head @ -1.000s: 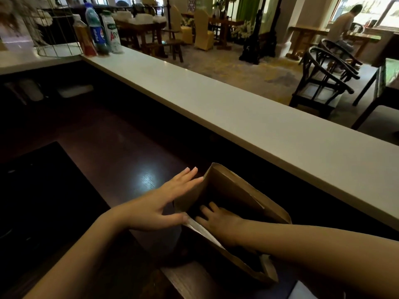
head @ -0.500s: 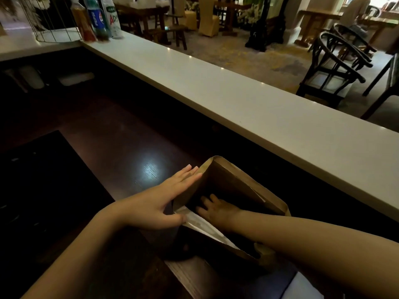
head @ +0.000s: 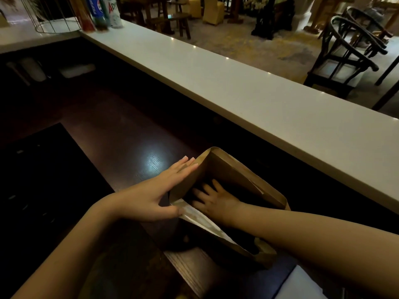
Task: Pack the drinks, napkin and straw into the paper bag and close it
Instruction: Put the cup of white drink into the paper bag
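Observation:
A brown paper bag [head: 241,175] stands open on the dark wooden counter [head: 121,134], its mouth facing me. My left hand [head: 159,193] lies flat against the bag's left outer wall, thumb at the near rim, fingers straight. My right hand [head: 213,198] is inside the bag with fingers spread, pressing down into its dark interior; it holds nothing that I can see. A pale strip of paper [head: 200,219] shows along the near rim. Three drink bottles [head: 101,11] stand far off at the back left on the white bar top.
A long white bar top [head: 237,87] runs diagonally behind the bag. A wire basket [head: 54,18] stands beside the bottles. A white sheet [head: 302,285] lies at the lower right. Dark chairs [head: 345,55] and tables fill the room beyond.
The view has tilted downward a little. Both hands stay on the bag, the right hand shifting slightly inside it with fingers spread wider.

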The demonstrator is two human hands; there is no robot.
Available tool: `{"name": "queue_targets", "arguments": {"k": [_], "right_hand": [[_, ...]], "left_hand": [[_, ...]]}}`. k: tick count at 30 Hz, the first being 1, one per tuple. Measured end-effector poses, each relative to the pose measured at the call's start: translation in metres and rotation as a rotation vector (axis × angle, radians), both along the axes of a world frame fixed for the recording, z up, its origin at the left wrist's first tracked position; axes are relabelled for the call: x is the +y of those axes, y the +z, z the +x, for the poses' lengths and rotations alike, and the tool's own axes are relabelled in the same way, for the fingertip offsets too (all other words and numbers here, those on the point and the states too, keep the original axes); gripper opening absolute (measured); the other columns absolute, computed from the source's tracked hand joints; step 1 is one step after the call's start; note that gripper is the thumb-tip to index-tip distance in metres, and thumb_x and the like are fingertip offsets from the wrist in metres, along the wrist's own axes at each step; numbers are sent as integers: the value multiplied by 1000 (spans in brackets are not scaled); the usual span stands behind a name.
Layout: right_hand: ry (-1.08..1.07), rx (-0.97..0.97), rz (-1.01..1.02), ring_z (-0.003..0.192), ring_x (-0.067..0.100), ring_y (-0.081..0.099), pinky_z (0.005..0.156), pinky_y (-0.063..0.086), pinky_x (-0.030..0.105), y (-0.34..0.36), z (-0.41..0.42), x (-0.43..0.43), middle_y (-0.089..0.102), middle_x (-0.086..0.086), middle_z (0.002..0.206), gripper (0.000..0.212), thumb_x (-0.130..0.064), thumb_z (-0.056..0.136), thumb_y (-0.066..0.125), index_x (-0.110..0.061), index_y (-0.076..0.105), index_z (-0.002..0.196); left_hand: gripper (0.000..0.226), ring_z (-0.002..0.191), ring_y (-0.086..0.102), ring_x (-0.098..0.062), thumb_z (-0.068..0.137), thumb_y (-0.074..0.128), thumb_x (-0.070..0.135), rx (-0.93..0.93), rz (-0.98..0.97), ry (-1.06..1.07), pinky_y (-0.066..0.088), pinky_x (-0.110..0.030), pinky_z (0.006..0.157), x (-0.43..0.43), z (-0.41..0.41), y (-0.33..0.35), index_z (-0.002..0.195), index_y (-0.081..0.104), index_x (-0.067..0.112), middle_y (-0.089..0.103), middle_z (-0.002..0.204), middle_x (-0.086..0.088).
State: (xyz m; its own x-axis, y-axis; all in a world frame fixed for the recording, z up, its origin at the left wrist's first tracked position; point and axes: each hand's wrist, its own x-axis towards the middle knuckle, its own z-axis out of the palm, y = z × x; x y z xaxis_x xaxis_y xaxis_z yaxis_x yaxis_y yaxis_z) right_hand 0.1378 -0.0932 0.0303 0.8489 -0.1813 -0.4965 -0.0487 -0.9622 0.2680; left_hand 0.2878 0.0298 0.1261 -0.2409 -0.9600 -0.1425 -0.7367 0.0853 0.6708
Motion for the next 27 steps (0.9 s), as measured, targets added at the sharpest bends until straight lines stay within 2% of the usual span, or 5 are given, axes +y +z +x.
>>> {"name": "queue_targets", "arguments": {"k": [7,11,14,21,27], "right_hand": [[-17,-144,142,139,35,14,116,13,47,37,-14,-14,12,13,154,99,-48,69,73,-20,16,146],[-44,-198,196,141,33,13,116,17,45,66,-29,-21,11,11,155,107,-59,63,72,-23,15,146],[-66,-235,204,141,31,14,116,17,41,85,-40,-21,12,10,155,107,-62,64,71,-23,15,146],[-195,-305,278,144,25,4,117,14,36,119,-78,-14,7,4,157,104,-56,67,72,-29,11,147],[-350,-524,404,140,12,8,113,14,25,154,-136,-12,11,-6,153,93,-53,73,69,-34,13,145]], "left_hand": [[84,133,-16,16,74,55,47,2,42,15,-3,4,102,-2,2,4,136,-2,44,-12,144,32],[85,129,-16,22,84,63,30,12,91,31,-2,8,97,-11,5,4,138,-1,44,-11,141,36],[86,130,-14,21,78,62,39,4,89,19,-2,7,98,-20,5,6,137,0,46,-10,143,34],[85,138,-13,5,63,52,52,-66,135,6,5,-31,117,-30,10,12,130,1,57,-12,149,24],[74,136,-6,13,67,50,58,-53,-141,80,16,-28,114,-23,-33,49,132,14,55,1,153,21]]}}
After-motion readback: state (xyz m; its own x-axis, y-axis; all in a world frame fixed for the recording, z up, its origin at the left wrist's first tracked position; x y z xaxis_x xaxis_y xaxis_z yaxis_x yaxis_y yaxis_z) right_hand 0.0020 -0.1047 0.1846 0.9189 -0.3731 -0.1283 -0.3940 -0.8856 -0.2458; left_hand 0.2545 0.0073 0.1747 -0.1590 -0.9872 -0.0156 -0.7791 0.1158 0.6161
